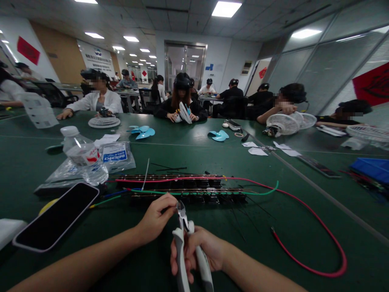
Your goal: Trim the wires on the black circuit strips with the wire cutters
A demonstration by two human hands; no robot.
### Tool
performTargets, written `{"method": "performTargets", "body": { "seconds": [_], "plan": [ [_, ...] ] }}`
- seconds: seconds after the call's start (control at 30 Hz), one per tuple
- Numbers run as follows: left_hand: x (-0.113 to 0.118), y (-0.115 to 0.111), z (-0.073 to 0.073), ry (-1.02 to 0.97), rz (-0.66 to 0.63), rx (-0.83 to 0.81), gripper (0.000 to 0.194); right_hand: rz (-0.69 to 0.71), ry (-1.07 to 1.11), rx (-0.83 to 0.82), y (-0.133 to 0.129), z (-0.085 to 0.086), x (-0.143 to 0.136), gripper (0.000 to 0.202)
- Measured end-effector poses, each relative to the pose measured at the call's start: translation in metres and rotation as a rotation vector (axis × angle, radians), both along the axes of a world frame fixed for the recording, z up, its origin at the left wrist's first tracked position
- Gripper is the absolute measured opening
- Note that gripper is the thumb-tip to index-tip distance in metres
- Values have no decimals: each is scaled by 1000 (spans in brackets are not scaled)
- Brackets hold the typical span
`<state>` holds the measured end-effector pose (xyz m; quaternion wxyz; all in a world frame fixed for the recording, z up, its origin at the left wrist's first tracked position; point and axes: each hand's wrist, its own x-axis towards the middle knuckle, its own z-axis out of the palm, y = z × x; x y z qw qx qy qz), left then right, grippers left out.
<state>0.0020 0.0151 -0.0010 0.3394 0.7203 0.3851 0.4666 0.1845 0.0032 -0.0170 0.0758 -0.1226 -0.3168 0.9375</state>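
Observation:
My right hand is wrapped round the pale grey-white handles of a pair of side cutters, their jaws pointing forward. Close against the jaws, my left hand has its fingertips pinched together; what lies between them is too small to make out. Just beyond are two long black slotted strips, side by side. A red cable and a green wire run along them. From the strips sticks up a white cable tie. Thin black cable ties lie behind and to the right.
At my left are a phone, a water bottle and a plastic bag. The red cable loops across the right side. Blue fan blades, papers and a blue tray lie farther off. People sit across the table.

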Motion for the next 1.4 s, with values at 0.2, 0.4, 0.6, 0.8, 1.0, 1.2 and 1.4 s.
{"method": "performTargets", "body": {
  "seconds": [0.2,0.4,0.6,0.8,1.0,1.2,1.4],
  "plan": [
    [0,1,-2,-14,3,-13,20,-8,6,-18,0,-1,-1,28],
    [1,1,-3,-27,-4,-23,20,-1,-3,-23,0,0,-1,30],
    [1,-1,-2,-32,-16,-25,19,-5,-2,-21,-2,0,0,29],
    [1,1,-3,-35,-11,-14,18,-51,-6,-3,-3,2,-1,30],
    [0,0,-3,-27,-10,-12,20,-79,85,-23,-6,10,-2,31],
    [1,-1,0,-24,-14,-4,20,12,147,-79,-6,15,-2,34],
    [0,1,-3,-15,-12,16,20,1,143,-72,-6,12,-2,35]
  ]
}}
